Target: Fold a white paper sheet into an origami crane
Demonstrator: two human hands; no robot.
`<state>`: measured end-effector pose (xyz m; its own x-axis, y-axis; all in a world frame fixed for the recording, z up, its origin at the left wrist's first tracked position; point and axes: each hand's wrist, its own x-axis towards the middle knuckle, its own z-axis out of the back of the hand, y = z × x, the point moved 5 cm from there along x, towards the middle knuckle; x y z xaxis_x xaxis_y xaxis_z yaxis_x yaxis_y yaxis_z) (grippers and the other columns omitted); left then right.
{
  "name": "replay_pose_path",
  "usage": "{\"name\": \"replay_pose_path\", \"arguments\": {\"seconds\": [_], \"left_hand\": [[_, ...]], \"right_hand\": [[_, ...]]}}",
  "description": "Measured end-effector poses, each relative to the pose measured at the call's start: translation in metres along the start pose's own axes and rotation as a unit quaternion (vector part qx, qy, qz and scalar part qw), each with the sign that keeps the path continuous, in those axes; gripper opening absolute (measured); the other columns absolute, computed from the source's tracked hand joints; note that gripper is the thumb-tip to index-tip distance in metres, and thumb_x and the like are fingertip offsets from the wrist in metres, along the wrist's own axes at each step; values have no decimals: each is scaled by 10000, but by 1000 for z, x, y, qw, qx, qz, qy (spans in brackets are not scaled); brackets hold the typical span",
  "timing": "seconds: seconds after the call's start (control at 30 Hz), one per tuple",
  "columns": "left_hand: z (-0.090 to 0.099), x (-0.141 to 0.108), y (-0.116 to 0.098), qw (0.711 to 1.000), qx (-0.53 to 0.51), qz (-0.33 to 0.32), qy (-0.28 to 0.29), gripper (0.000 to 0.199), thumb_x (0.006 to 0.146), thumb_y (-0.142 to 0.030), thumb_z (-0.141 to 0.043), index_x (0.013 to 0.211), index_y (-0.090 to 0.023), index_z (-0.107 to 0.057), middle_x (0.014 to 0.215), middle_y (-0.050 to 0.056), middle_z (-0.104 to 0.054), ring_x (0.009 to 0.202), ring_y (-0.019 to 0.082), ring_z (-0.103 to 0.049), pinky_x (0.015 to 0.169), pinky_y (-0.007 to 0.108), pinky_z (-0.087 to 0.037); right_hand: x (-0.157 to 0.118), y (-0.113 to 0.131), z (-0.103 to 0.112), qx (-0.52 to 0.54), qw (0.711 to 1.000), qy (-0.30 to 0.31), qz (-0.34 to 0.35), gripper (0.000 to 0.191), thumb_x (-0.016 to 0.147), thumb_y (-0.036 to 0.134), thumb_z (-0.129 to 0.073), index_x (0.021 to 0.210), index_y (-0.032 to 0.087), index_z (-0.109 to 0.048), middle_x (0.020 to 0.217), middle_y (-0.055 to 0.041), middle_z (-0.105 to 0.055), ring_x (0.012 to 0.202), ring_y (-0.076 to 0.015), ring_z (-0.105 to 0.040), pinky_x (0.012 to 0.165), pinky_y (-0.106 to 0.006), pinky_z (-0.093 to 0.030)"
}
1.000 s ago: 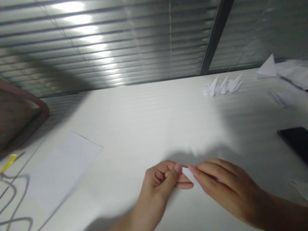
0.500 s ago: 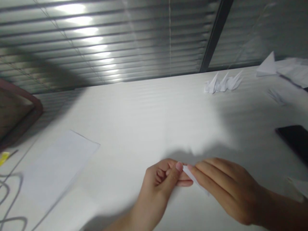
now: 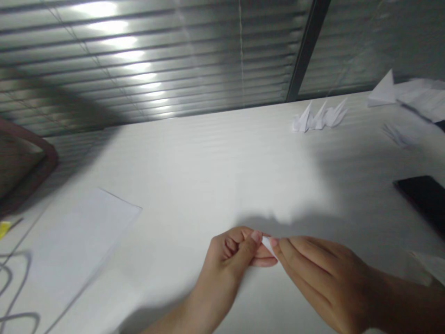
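Observation:
A small folded piece of white paper (image 3: 268, 244) is pinched between my two hands, low in the view and over the white table. My left hand (image 3: 234, 253) grips its upper left end between thumb and curled fingers. From the other side, my right hand (image 3: 320, 269) presses on the paper with its fingertips, thumb edge towards the left hand. Most of the paper is hidden behind the right fingers, so its full shape cannot be made out.
Several folded paper figures (image 3: 320, 118) stand at the table's back edge. Paper pieces (image 3: 382, 90) lie at the far right, above a black phone (image 3: 422, 197). A white sheet (image 3: 86, 241) lies left, beside a grey cable (image 3: 26, 278). Window blinds (image 3: 194, 60) rise behind the table (image 3: 194, 171).
My right hand has shifted slightly down and covers more of the folded paper, whose lower end no longer shows. The left hand keeps its pinch. The whole view has moved a little.

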<state>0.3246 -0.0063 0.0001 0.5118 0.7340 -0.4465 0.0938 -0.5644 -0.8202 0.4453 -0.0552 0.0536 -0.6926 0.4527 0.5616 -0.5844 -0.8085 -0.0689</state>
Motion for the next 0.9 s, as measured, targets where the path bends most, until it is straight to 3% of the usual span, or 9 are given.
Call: {"name": "replay_pose_path", "arguments": {"seconds": [0.13, 0.23, 0.43, 0.9], "left_hand": [[2, 0, 0, 999, -4, 0, -46, 245, 759, -360, -738, 789, -122, -686, 768, 59, -742, 752, 169, -689, 714, 229, -525], [1, 2, 1, 997, -35, 15, -68, 287, 640, -342, -827, 740, -129, -663, 703, 37, -738, 692, 156, -694, 666, 205, -525], [0, 3, -1, 996, -62, 9, -68, 275, 656, -339, -817, 713, -130, -647, 602, 11, -710, 617, 148, -688, 690, 236, -544], [-3, 3, -3, 997, -51, -3, -51, 223, 699, -309, -790, 705, -120, -671, 635, 22, -707, 608, 108, -646, 658, 189, -526]], "right_hand": [[1, -10, 1, -16, 996, -6, -83, 344, 912, 23, -352, 830, 72, -682, 669, -89, -684, 640, -167, -607, 644, -301, -519], [0, -13, 0, -6, 994, -5, -106, 282, 921, 52, -392, 915, 33, -674, 725, -112, -698, 720, -192, -639, 648, -310, -531], [-1, -10, -3, -4, 996, 2, -94, 295, 922, 71, -387, 992, -13, -661, 807, -152, -704, 753, -209, -640, 654, -326, -541], [5, -4, 2, 21, 999, -33, -12, 419, 871, 2, -318, 692, 57, -692, 645, -122, -690, 535, -177, -583, 557, -308, -513]]}}
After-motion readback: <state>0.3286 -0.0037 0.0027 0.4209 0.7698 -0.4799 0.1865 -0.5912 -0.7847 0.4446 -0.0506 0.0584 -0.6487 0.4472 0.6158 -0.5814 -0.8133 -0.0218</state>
